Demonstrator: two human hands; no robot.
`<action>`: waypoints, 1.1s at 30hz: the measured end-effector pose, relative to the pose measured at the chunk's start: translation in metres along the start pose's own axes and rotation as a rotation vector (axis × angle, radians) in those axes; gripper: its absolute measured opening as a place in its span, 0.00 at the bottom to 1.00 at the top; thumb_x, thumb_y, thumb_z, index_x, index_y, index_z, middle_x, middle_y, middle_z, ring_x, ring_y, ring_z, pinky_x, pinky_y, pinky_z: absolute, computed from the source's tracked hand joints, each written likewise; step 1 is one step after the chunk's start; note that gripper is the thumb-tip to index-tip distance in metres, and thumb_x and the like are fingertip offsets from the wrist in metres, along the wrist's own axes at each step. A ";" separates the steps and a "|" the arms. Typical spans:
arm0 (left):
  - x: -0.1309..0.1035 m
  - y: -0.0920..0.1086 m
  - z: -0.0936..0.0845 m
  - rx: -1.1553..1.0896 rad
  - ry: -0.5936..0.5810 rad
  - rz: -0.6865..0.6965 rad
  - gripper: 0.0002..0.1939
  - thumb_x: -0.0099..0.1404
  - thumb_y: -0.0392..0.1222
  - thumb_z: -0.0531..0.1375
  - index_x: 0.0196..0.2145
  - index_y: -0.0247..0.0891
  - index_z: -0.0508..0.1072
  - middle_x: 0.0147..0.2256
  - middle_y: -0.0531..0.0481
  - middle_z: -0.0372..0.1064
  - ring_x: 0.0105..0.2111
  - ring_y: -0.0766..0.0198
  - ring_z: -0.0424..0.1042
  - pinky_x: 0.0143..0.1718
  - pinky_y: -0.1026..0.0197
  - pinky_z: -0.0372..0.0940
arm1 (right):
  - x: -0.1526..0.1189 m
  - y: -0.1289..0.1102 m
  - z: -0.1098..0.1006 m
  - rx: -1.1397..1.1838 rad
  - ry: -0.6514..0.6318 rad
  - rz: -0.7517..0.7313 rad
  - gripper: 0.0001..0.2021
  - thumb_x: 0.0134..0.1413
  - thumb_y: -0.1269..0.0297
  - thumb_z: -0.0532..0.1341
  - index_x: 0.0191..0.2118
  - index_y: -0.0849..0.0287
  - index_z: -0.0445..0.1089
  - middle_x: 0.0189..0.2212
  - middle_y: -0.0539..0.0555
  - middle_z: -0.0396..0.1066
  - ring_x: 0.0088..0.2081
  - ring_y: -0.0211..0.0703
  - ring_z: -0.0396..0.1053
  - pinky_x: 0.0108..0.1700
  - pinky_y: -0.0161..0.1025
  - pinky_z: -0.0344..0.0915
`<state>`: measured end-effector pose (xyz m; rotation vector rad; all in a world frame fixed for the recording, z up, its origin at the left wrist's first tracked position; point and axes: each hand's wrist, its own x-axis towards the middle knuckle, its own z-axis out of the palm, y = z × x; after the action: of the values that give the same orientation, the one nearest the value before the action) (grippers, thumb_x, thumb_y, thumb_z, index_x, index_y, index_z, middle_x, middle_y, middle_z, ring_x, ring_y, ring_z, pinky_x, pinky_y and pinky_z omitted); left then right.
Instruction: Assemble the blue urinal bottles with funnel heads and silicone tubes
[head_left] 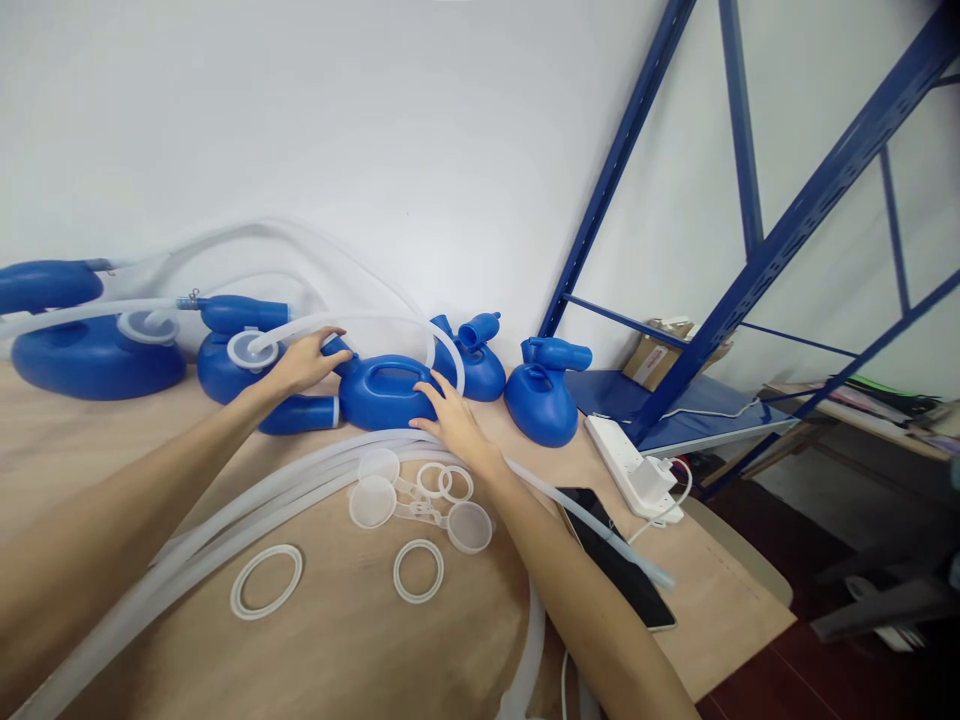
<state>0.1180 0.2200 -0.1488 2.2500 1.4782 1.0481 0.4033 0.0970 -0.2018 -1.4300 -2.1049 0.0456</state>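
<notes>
A blue bottle (pixel 386 405) with a loop handle lies on the wooden table, between my two hands. My right hand (pixel 450 415) rests its spread fingers on the bottle's right end. At the bottle's left end, my left hand (pixel 311 360) has thumb and fingers apart around the blue neck, beside a white disc (pixel 255 348) with a tube. It is unclear whether it touches the neck. A loose blue spout (pixel 304 414) lies below my left hand. Clear caps (pixel 373 502) and white rings (pixel 418 571) lie nearer to me.
More blue bottles (pixel 541 405) stand along the wall. Long clear tubes (pixel 225 520) cross the table (pixel 337 640). To the right are a black tablet (pixel 622 570), a white power strip (pixel 626 465) and a blue metal shelf (pixel 675 405) with a cardboard box (pixel 651 362).
</notes>
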 end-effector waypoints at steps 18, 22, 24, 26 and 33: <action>0.007 0.003 0.008 -0.089 0.028 0.064 0.18 0.61 0.54 0.57 0.42 0.42 0.74 0.46 0.44 0.80 0.49 0.47 0.78 0.56 0.52 0.69 | 0.001 0.005 0.003 0.014 0.024 -0.017 0.31 0.60 0.61 0.73 0.67 0.52 0.68 0.75 0.64 0.53 0.75 0.57 0.54 0.73 0.55 0.59; 0.001 0.001 0.009 -0.101 0.027 0.097 0.21 0.63 0.53 0.55 0.48 0.39 0.75 0.52 0.40 0.78 0.54 0.47 0.76 0.61 0.50 0.67 | 0.004 0.005 0.001 0.000 -0.018 -0.011 0.30 0.61 0.62 0.72 0.67 0.55 0.68 0.76 0.67 0.51 0.77 0.59 0.52 0.74 0.54 0.57; 0.000 0.001 0.009 -0.101 0.031 0.107 0.23 0.63 0.52 0.55 0.50 0.37 0.74 0.53 0.39 0.77 0.56 0.46 0.74 0.63 0.49 0.65 | 0.004 0.006 -0.001 -0.008 -0.037 -0.023 0.29 0.62 0.62 0.71 0.67 0.54 0.69 0.76 0.66 0.50 0.77 0.58 0.50 0.74 0.55 0.56; -0.001 0.001 0.010 -0.101 0.030 0.114 0.25 0.64 0.52 0.54 0.53 0.36 0.74 0.55 0.38 0.77 0.58 0.46 0.73 0.65 0.48 0.63 | 0.005 0.006 -0.002 -0.013 -0.041 -0.032 0.29 0.62 0.61 0.71 0.67 0.52 0.69 0.76 0.64 0.51 0.77 0.58 0.51 0.74 0.56 0.57; -0.001 0.000 0.005 -0.083 -0.059 0.137 0.34 0.68 0.58 0.50 0.62 0.33 0.69 0.60 0.37 0.73 0.61 0.48 0.72 0.65 0.52 0.64 | 0.004 0.004 -0.002 -0.030 -0.026 -0.023 0.29 0.61 0.63 0.72 0.66 0.53 0.69 0.75 0.66 0.52 0.76 0.58 0.54 0.72 0.55 0.59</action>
<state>0.1213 0.2198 -0.1534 2.3292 1.2489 1.0520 0.4069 0.1015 -0.1993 -1.4297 -2.1515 0.0237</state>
